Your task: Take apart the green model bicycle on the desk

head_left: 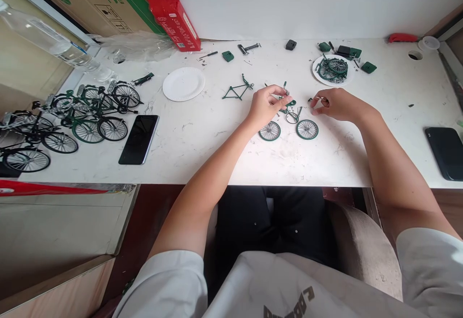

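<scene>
My left hand [269, 101] is closed in a pinch on a small metal handlebar piece [285, 88] with a green grip, above a partly hidden green model bicycle frame [294, 113]. Two green-rimmed spoked wheels [307, 129] lie just below it on the white table. To the right, my right hand [334, 103] has thumb and forefinger pressed together around something thin and dark that is too small to name. Left of my hands a bare green bicycle frame [235, 91] lies flat on the tabletop.
Finished-looking model bicycles [87, 130] crowd the left side, beside a phone [139, 139] and a white plate [183, 84]. Another plate [318, 74] with green wheels stands at the back right. A second phone [444, 153] lies at the right edge. A plastic bottle [58, 43] leans at the left.
</scene>
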`<state>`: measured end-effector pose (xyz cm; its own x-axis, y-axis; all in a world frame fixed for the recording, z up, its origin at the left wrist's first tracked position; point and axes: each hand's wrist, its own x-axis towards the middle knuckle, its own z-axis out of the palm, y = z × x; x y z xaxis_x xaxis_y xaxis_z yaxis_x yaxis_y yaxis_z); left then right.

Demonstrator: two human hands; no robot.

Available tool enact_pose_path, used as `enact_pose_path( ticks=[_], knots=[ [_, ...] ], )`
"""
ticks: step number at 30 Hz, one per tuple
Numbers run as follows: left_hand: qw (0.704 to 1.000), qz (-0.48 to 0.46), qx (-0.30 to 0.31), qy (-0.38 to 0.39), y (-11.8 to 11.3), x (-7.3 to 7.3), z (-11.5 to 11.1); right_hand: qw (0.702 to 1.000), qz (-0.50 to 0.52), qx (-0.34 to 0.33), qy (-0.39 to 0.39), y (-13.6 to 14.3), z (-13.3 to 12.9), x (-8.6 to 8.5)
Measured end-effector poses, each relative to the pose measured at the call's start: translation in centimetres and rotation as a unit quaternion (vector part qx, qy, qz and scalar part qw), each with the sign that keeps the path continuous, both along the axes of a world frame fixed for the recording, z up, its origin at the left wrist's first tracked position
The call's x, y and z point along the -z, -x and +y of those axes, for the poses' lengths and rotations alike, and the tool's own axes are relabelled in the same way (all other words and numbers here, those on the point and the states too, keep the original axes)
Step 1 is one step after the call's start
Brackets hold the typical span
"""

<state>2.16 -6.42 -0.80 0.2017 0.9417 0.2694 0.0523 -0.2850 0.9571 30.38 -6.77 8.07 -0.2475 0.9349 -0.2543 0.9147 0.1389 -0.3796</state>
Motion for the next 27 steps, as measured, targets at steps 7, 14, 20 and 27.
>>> enact_pose_path(
  ticks=[7,14,20,27],
  knots=[
    [1.000,0.017,0.007,-0.001,-0.07,0.16,-0.07,0.999,0.039,-0.003,-0.004,-0.03,-0.23,-0.05],
    [0.999,0.033,0.011,0.010,-0.13,-0.19,-0.28,0.999,0.034,-0.023,-0.006,-0.03,0.04,0.33],
    [0.999,0.037,0.008,0.018,-0.29,-0.58,-0.56,0.999,0.011,-0.036,-0.006,-0.40,0.27,0.55],
    [0.999,0.048,0.010,0.022,-0.31,-0.49,-0.60,0.999,-0.004,-0.033,0.004,-0.46,0.38,0.52]
  ],
)
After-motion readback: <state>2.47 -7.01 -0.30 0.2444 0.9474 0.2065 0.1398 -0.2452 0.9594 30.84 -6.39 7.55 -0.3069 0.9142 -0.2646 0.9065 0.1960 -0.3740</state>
